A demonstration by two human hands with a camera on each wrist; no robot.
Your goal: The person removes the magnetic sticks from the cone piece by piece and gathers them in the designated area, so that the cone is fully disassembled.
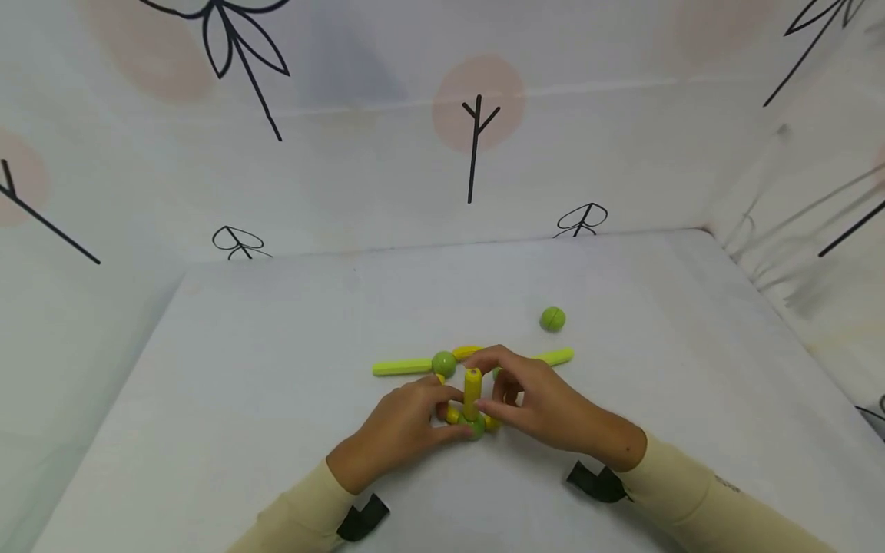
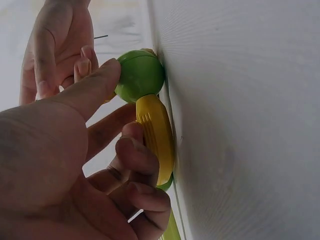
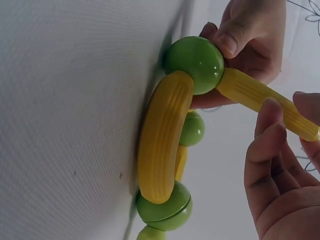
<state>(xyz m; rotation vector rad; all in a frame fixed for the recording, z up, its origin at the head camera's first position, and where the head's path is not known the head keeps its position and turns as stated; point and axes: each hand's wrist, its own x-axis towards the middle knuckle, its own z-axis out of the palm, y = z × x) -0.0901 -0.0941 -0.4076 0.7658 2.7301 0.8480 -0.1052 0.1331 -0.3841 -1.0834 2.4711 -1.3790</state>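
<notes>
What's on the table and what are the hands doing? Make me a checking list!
Surface: white cloth-covered table.
Job's things: upright yellow ribbed plastic stick on a green plastic ball; curved yellow plastic pieces joining more balls; flat yellow-green sticks.
Clutter: loose green ball.
Hands: left hand holds the ball at the stick's base; right hand pinches the stick.
Cables: nothing seen.
Surroundings: white walls with drawn trees.
</notes>
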